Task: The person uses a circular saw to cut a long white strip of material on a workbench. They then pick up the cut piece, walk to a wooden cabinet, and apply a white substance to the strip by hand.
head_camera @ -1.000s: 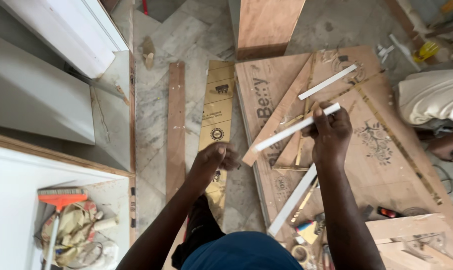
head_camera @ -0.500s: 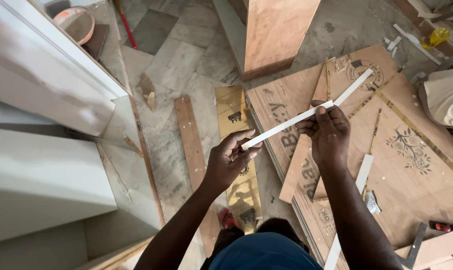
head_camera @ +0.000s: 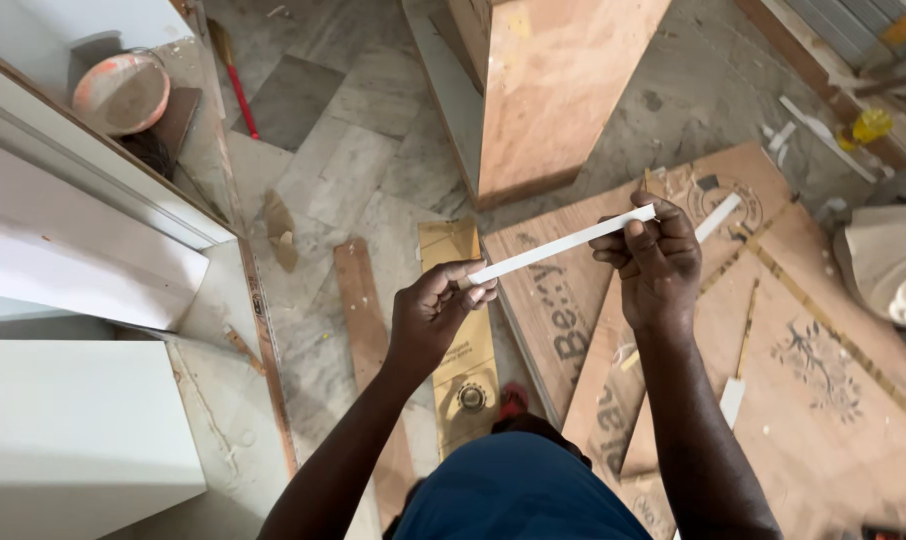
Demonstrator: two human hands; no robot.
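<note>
I hold a thin white strip in the air between both hands, tilted up toward the right. My left hand pinches its lower left end with the fingertips. My right hand grips its upper right end, fingers curled round it. Below the strip lie brown plywood sheets on the marble floor. Another white strip lies on the plywood just right of my right hand.
A tall wooden panel stands ahead. White cabinet boards are at the left, with a round orange bowl on top. A narrow wooden plank and a gold-coloured board lie on the floor.
Both hands have lifted the white strip off the plywood and brought it closer. The visible strip between them looks shorter, and the view has swung left toward the white cabinets.
</note>
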